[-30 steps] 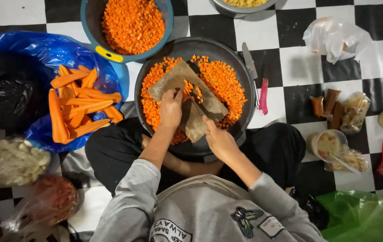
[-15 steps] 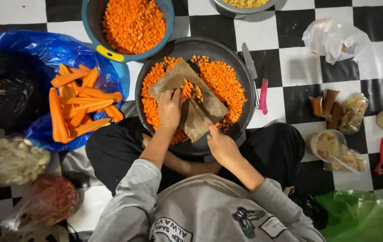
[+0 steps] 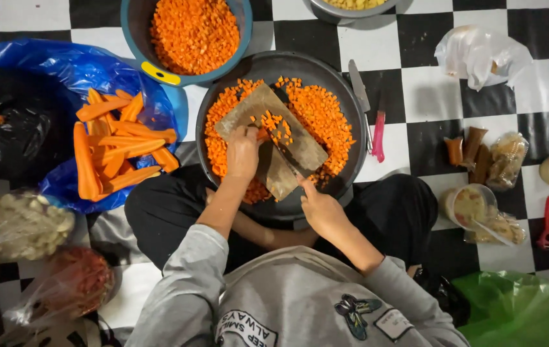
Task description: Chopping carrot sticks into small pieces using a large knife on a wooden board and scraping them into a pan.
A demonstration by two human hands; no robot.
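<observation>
Carrot pieces [image 3: 263,133] lie on a wooden cutting board [image 3: 300,144] set inside a dark round pan [image 3: 345,103] full of diced carrot [image 3: 323,112]. Left hand [image 3: 242,151] presses them down, fingers curled; right hand [image 3: 319,209] grips a knife [image 3: 287,159] across the board. At left, a blue plastic bag [image 3: 49,71] holds peeled carrot sticks [image 3: 117,151]. At right lie small clear packets [image 3: 506,157], a white bag [image 3: 480,54] and a green bag [image 3: 519,308].
</observation>
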